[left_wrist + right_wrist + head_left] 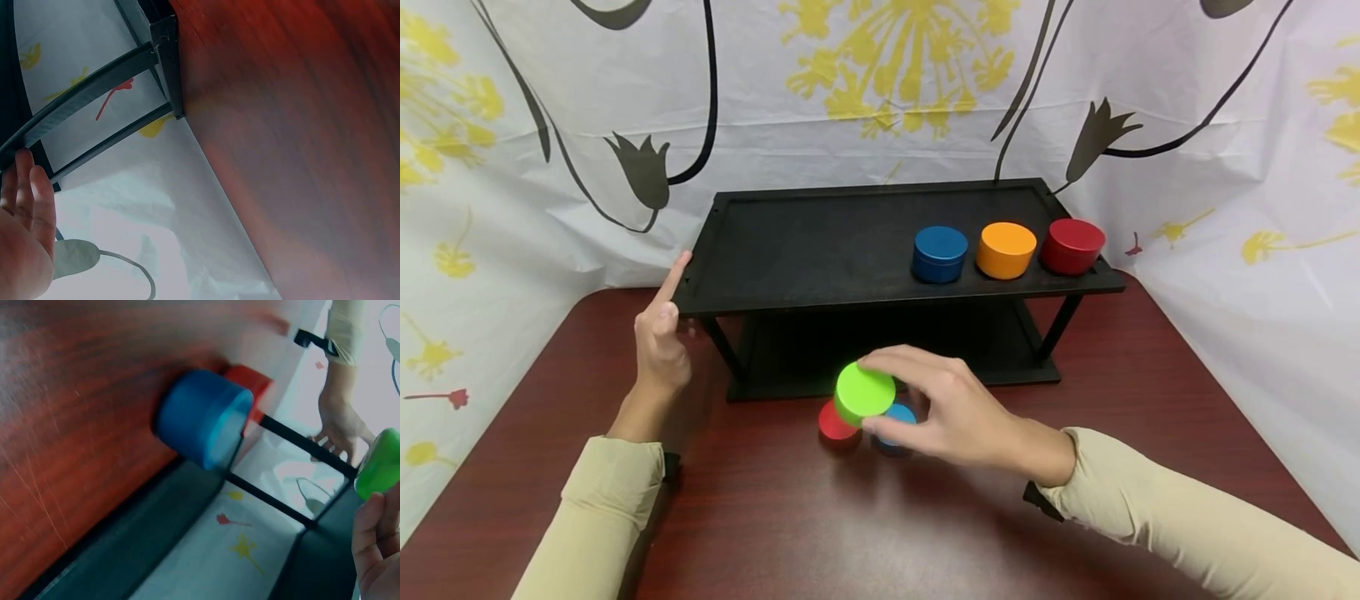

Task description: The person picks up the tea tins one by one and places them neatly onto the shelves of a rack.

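Observation:
My right hand [958,408] pinches a bright green round tin [863,393] between thumb and fingers, above the table in front of the black two-tier shelf [805,242]. Below and behind it, a small red tin [837,423] and a blue tin [200,419] stand close together on the table, partly hidden in the head view. At the shelf's left end, my left hand [661,350] rests with extended fingers against the edge of the top board. In the left wrist view, its fingers [25,187] reach up to the black frame.
On the top board's right half stand a dark blue tin [940,254], an orange tin [1006,250] and a dark red tin [1072,247] in a row. The shelf's lower board [820,354] lies behind the tabletop tins. A patterned white cloth [880,100] encloses the brown table [760,500].

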`<move>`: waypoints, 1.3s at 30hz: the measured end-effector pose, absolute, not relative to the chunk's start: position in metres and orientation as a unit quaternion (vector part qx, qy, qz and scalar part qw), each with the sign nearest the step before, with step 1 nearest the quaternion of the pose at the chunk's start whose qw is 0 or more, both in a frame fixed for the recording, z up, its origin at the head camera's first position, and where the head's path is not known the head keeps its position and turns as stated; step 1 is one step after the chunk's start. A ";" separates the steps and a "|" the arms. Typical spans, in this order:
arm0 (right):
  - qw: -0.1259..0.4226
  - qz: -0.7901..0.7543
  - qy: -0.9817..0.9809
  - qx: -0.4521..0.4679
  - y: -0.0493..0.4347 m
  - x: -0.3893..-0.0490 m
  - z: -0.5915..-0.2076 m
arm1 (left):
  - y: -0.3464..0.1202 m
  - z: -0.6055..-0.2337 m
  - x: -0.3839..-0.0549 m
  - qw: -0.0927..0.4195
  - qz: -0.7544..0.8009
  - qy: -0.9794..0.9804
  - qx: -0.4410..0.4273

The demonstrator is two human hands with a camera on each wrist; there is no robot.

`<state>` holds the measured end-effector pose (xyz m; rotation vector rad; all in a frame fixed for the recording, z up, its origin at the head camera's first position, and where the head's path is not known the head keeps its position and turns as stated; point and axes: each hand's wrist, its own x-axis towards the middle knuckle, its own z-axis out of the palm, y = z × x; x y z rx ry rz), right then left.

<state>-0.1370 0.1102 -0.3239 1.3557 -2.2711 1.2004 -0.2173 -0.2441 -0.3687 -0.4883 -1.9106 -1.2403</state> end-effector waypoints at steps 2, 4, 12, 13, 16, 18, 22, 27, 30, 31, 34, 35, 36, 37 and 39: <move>0.135 0.413 -0.777 0.456 0.111 -0.139 -0.319 | -0.244 -0.368 -0.218 0.394 -0.489 -0.754 -0.192; 0.145 0.415 -0.777 0.450 0.111 -0.142 -0.316 | -0.244 -0.368 -0.217 0.398 -0.487 -0.754 -0.191; 0.169 0.402 -0.786 0.438 0.111 -0.149 -0.308 | -0.244 -0.368 -0.216 0.402 -0.488 -0.749 -0.195; 0.170 0.401 -0.787 0.436 0.111 -0.149 -0.307 | -0.244 -0.369 -0.217 0.402 -0.490 -0.748 -0.196; 0.176 0.399 -0.789 0.433 0.110 -0.151 -0.305 | -0.243 -0.369 -0.217 0.404 -0.492 -0.745 -0.198; 0.182 0.400 -0.788 0.431 0.109 -0.152 -0.303 | -0.243 -0.369 -0.217 0.404 -0.494 -0.743 -0.202; 0.201 0.403 -0.786 0.425 0.105 -0.156 -0.300 | -0.243 -0.369 -0.218 0.407 -0.495 -0.741 -0.202; 0.216 0.408 -0.785 0.413 0.101 -0.158 -0.298 | -0.243 -0.370 -0.218 0.405 -0.495 -0.743 -0.198; 0.218 0.410 -0.786 0.408 0.101 -0.158 -0.299 | -0.242 -0.370 -0.218 0.403 -0.494 -0.745 -0.195; 0.219 0.410 -0.786 0.407 0.101 -0.158 -0.299 | -0.242 -0.370 -0.218 0.402 -0.494 -0.746 -0.195; 0.223 0.412 -0.785 0.405 0.101 -0.160 -0.298 | -0.242 -0.370 -0.218 0.401 -0.491 -0.748 -0.193; 0.226 0.412 -0.785 0.404 0.101 -0.160 -0.298 | -0.242 -0.370 -0.218 0.401 -0.492 -0.748 -0.194; 0.229 0.413 -0.784 0.404 0.101 -0.161 -0.297 | -0.242 -0.370 -0.218 0.401 -0.492 -0.748 -0.195; 0.232 0.414 -0.783 0.403 0.101 -0.162 -0.297 | -0.241 -0.369 -0.218 0.400 -0.493 -0.747 -0.196; 0.240 0.415 -0.781 0.400 0.100 -0.163 -0.296 | -0.241 -0.369 -0.218 0.398 -0.496 -0.746 -0.199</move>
